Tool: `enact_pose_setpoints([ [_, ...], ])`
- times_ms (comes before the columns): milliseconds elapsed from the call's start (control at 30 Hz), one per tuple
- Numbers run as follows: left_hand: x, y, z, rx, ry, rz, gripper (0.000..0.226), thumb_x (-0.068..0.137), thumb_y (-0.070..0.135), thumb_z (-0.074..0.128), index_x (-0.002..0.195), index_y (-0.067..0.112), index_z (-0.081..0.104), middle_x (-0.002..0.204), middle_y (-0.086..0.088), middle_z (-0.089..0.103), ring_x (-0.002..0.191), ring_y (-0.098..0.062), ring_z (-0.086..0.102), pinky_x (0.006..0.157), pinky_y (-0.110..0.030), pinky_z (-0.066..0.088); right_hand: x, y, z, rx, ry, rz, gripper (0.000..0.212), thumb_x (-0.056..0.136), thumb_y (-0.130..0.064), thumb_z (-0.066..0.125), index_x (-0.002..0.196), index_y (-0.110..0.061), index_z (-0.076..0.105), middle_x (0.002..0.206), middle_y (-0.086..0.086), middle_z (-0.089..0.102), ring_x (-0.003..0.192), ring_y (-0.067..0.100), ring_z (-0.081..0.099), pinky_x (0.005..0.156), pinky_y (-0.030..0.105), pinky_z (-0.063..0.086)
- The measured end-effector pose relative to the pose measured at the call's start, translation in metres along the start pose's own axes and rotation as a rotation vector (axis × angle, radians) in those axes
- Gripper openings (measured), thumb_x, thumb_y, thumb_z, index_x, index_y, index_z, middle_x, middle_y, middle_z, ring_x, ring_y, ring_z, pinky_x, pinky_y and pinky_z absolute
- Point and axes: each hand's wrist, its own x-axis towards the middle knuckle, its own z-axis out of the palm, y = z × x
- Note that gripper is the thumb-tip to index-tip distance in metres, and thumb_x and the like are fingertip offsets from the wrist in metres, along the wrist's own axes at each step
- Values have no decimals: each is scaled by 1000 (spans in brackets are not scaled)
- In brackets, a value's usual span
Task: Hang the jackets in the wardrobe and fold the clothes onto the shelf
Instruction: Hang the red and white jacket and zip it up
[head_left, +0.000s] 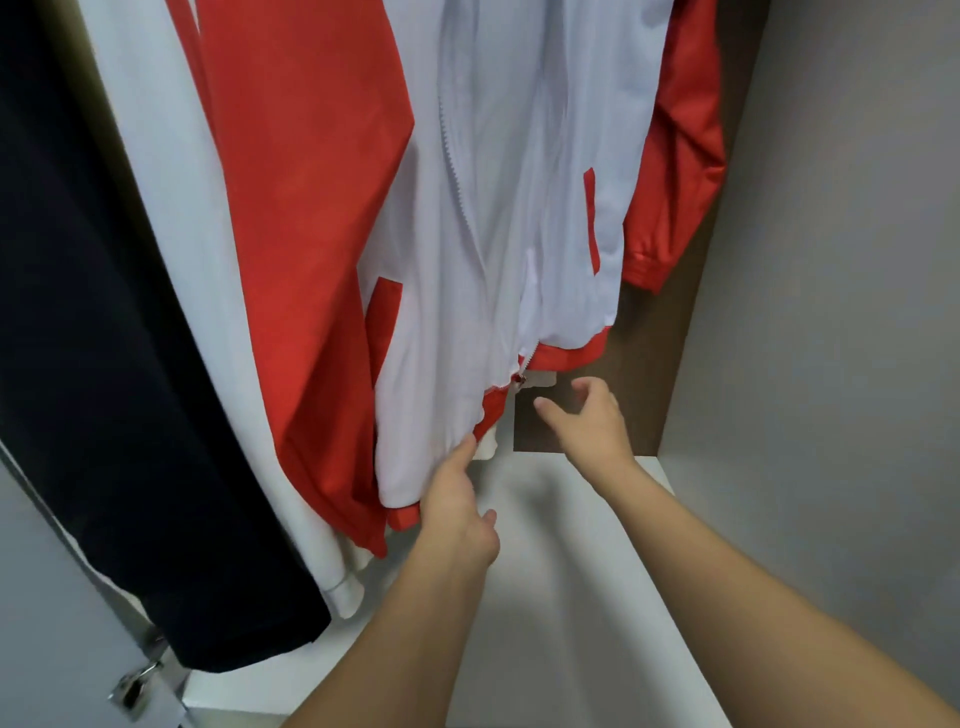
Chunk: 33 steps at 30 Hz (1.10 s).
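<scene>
Jacket (483, 208) top and hanger being cut off above left hand (457, 499); its fingertips being hidden behind hem.
</scene>
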Motion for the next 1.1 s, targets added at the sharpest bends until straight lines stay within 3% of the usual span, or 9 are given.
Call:
enact_pose_setpoints([
  [133, 8, 3, -13, -115, -63, 60, 39, 85, 25, 76, 118, 23, 54, 111, 6, 59, 124, -21, 53, 97, -42, 46, 22, -13, 13, 80, -59, 33, 68, 79, -53, 72, 130, -15, 47, 130, 3, 53, 114, 22, 54, 94, 39, 49],
  [233, 8, 5, -19, -76, -76, 92, 36, 87, 25, 74, 119, 21, 57, 121, 2, 62, 117, -17, 56, 96, -42, 48, 35, -20, 25, 67, -81, 34, 63, 80, -50, 73, 125, -14, 48, 124, 4, 54, 108, 21, 55, 87, 35, 47],
  [333, 6, 6, -26, 104, -84, 167, 54, 84, 33, 76, 132, 24, 55, 130, 9, 61, 117, -13, 59, 92, -39, 49, 41, -24, 34, -21, -96, -53, 41, 83, -42, 70, 112, -16, 55, 110, 3, 61, 99, 22, 58, 83, 36, 48],
  [433, 7, 5, -39, 283, -154, 184, 45, 82, 33, 76, 124, 24, 62, 122, 9, 67, 107, -13, 65, 82, -32, 48, 40, -34, 33, 50, -83, -27, 10, 88, -24, 60, 80, -19, 55, 80, -1, 60, 77, 22, 55, 64, 28, 46],
  [600, 2, 8, -36, 365, -505, 118, 35, 71, 4, 66, 106, 7, 66, 106, -9, 70, 91, -21, 66, 80, -33, 55, 3, -32, 9, 415, -142, 257, 12, 89, -18, 53, 93, -17, 64, 87, 4, 67, 74, 25, 59, 66, 32, 54],
  [700, -7, 21, -30, 380, -714, 158, 37, 75, -10, 59, 109, 3, 64, 109, -10, 71, 92, -21, 69, 72, -29, 59, -27, -24, -27, 524, -100, 341, 12, 89, -7, 47, 87, -15, 55, 64, 3, 52, 51, 16, 48, 48, 24, 47],
  [833, -22, 37, -26, 436, -944, 167, 48, 67, -12, 54, 113, 0, 63, 109, -17, 72, 103, -30, 70, 94, -36, 56, -68, -14, -82, 858, -94, 432, 19, 76, -2, 55, 72, -19, 46, 66, 0, 33, 53, 12, 31, 53, 24, 32],
  [967, -46, 37, -16, 484, -950, 237, 22, 85, -3, 65, 105, 5, 69, 107, -15, 74, 103, -25, 71, 94, -32, 55, -101, -27, -111, 1147, -182, 491, 17, 71, -24, 66, 81, -11, 69, 74, 2, 53, 63, 13, 45, 66, 24, 37],
  [1100, -62, 37, -10, 480, -824, 479, 12, 79, 9, 73, 85, 20, 75, 82, 8, 71, 72, -4, 62, 67, -25, 43, -119, -40, -109, 1208, -129, 539, 7, 74, -11, 66, 79, -15, 63, 73, -1, 54, 64, 10, 43, 60, 19, 36],
])
